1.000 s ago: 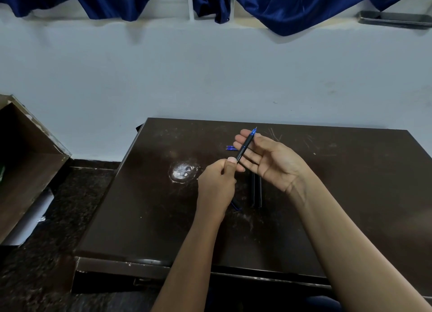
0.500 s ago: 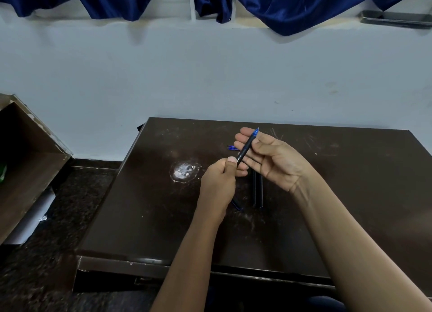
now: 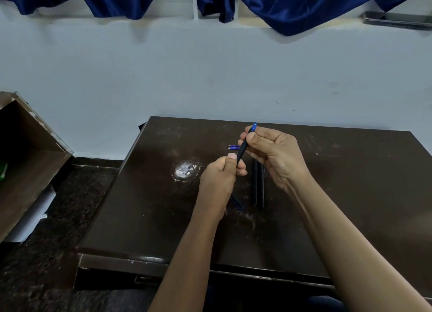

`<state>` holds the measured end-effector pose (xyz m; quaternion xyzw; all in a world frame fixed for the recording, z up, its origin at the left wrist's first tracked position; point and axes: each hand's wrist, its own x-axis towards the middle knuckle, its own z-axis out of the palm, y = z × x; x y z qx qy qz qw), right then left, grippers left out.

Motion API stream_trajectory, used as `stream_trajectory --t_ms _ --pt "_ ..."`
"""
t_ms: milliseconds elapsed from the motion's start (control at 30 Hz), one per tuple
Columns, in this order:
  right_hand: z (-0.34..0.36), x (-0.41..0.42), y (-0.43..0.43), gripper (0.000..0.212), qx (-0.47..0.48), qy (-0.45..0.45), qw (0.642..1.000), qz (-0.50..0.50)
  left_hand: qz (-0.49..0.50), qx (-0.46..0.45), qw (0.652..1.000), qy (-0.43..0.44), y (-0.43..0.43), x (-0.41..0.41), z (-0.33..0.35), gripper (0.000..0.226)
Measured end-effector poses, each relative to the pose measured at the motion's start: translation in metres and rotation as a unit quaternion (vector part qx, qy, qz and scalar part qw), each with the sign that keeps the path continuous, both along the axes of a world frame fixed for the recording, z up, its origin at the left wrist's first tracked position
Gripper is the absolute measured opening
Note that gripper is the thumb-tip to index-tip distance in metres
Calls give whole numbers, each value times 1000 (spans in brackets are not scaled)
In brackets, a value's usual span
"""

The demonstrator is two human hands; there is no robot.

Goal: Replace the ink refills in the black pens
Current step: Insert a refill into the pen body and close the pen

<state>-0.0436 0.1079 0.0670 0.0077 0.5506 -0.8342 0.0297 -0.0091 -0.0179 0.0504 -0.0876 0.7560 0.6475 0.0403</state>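
Both hands held one pen (image 3: 243, 148) above the table (image 3: 152, 218), tilted, its blue tip pointing up and away. The left hand (image 3: 218, 178) gripped the lower end, fingers (image 3: 240, 171) curled round the barrel and thumb laid along it. The right hand (image 3: 278, 155) pinched the upper part just below the tip between thumb and fingers. On the table beneath the hands lay two pens (image 3: 258, 187) side by side, with blue refills (image 3: 233, 147) just beyond and a pale worn patch (image 3: 185, 170) to their left.
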Motion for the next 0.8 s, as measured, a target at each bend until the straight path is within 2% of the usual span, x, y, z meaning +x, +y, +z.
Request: stream_trajectory --t_ms 133,267,367,433,467,500,567,633,667,733,800 --pt "0 4 -13 19 17 -18 998 -61 44 -60 996 39 -4 1 0 39" --pt "-6 6 -26 24 -3 -73 991 -108 80 -124 987 67 -4 2 0 39" --pt "-9 4 -25 23 -8 -97 990 -99 110 -140 980 91 -1 3 1 36" --pt "-15 4 -20 18 62 -113 987 -95 136 -128 979 86 -2 2 2 35" --pt "-21 3 -17 15 167 -111 975 -93 147 -112 980 77 -4 2 2 34" --pt "-28 4 -14 14 309 -99 943 -78 154 -101 980 71 -5 1 2 34" --pt "-42 8 -15 25 563 -65 824 13 159 -98 980 67 -7 1 2 32" --pt "-54 14 -23 42 696 -47 707 118 157 -93 981 64 -7 2 3 28" --pt "-58 17 -28 46 723 -49 671 156 154 -92 982 62 -6 2 3 26" --pt "-65 21 -34 40 735 -55 647 196 148 -98 982 62 -6 4 5 22" --pt "-71 22 -35 30 732 -54 647 208 141 -114 982 57 -8 6 5 20"
